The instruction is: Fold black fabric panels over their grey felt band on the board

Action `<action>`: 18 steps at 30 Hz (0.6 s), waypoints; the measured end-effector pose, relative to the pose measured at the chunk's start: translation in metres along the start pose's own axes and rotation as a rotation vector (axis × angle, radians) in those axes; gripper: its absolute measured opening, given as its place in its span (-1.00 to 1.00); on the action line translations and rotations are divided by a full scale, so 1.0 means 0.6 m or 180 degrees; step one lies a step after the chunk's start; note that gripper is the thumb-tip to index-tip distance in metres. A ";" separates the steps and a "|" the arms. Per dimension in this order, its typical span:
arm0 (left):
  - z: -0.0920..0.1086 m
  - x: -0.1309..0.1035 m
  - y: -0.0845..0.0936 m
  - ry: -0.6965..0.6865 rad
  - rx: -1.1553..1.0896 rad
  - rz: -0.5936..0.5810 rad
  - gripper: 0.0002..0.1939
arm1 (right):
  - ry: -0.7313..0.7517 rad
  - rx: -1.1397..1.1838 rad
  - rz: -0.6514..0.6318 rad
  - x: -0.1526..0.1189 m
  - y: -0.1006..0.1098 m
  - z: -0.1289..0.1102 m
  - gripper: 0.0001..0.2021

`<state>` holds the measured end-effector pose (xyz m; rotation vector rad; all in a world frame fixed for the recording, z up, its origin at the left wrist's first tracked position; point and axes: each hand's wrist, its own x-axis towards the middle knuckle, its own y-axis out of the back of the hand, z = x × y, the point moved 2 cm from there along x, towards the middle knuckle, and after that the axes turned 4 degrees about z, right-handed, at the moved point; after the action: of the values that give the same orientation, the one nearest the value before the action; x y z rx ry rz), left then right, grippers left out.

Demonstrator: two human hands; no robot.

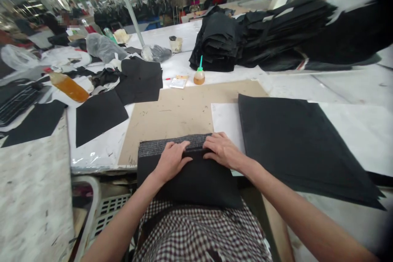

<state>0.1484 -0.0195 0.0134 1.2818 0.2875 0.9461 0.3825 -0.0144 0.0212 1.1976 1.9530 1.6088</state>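
Note:
A black fabric piece [196, 184] lies at the table's front edge and hangs over it toward a checked apron. Its far edge is bunched into a narrow fold between my two hands. My left hand [172, 159] pinches this fold with thumb and fingers. About a palm's width to the right, my right hand [223, 151] grips the same fold, its fingertips on the far side. Behind the fold runs a grey speckled strip of layered edges [159, 145], partly covered by my fingers.
Beige board [172, 116] lies beneath the work. Black sheets [285, 139] are stacked at right, with a thick black pile [217, 41] behind. A small glue bottle [199, 76] stands beyond the board; an amber bottle [69, 86] lies at left. A white plastic basket [107, 213] sits below.

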 end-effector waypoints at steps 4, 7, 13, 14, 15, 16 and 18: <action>-0.082 -0.078 0.058 0.0174 0.0335 0.0051 -0.54 | -0.0091 -0.0201 0.0075 -0.004 0.005 0.006 -0.72; -0.145 -0.141 0.103 0.0396 0.0662 0.0098 -0.64 | -0.0269 -0.0372 0.0101 -0.011 0.003 0.012 -0.62; -0.131 -0.127 0.141 0.0916 0.1207 0.0686 -0.64 | -0.0308 0.0175 0.0224 -0.019 -0.007 0.022 -0.68; -0.107 -0.103 0.132 0.0870 0.0977 0.0734 -0.64 | -0.0297 0.0373 0.0215 -0.021 -0.009 0.023 -0.71; -0.080 -0.076 0.119 0.0754 0.0595 0.0659 -0.62 | -0.0299 0.0565 0.0196 -0.022 -0.012 0.025 -0.74; -0.052 -0.049 0.101 0.0649 0.0180 0.0493 -0.60 | -0.0316 0.0737 0.0180 -0.023 -0.014 0.026 -0.78; -0.003 0.001 0.058 0.0395 -0.0352 0.0120 -0.51 | -0.0371 0.0974 0.0188 -0.026 -0.018 0.028 -0.85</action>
<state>0.1322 -0.0182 0.0446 1.1328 0.3041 1.0617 0.3996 -0.0158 0.0021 1.4399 2.1597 1.2642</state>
